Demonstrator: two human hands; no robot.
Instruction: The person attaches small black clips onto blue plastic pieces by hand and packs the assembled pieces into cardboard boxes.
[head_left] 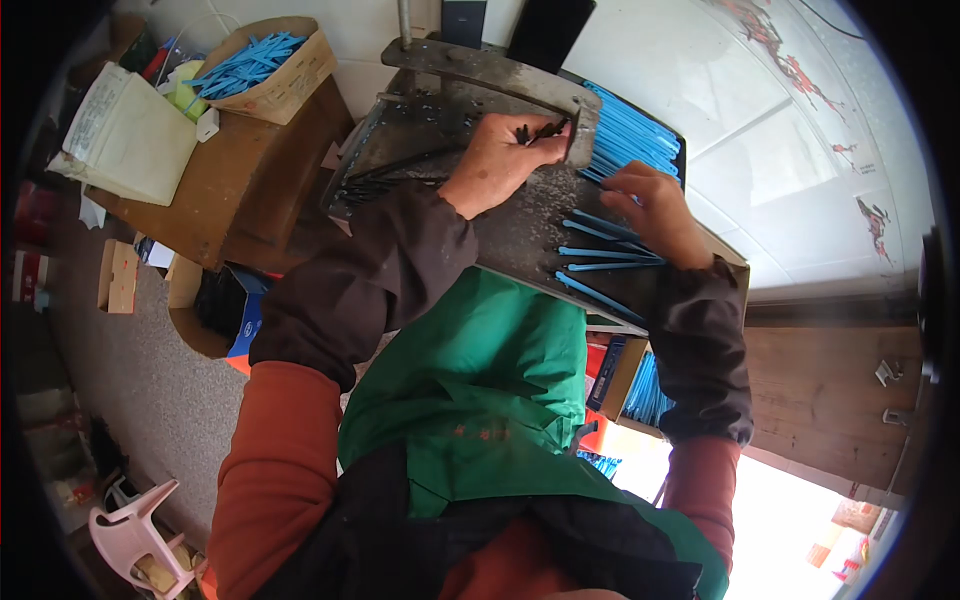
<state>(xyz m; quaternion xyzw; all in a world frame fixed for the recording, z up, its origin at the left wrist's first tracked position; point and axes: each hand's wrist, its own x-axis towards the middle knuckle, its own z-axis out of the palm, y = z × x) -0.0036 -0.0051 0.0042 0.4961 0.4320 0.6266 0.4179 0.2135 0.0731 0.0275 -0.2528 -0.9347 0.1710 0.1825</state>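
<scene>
My left hand [500,165] is closed around several short dark strips [540,131], at the end of a metal arm [500,75] that spans the worktable [530,225]. My right hand [655,212] has its fingers curled together beside the blue plastic sticks; what its fingertips hold, if anything, I cannot make out. A dense row of blue sticks [635,130] lies beyond it, at the table's far right. Several loose blue sticks [610,253] with rounded ends are fanned out below the right hand. Long dark strips [390,184] lie to the left, partly behind my left forearm.
A cardboard box [290,85] full of blue sticks stands on a wooden cabinet [215,195] at the left, near a pale container [130,135]. A dark phone-like slab [550,30] leans behind the metal arm. More blue sticks [648,390] sit in a box below the table.
</scene>
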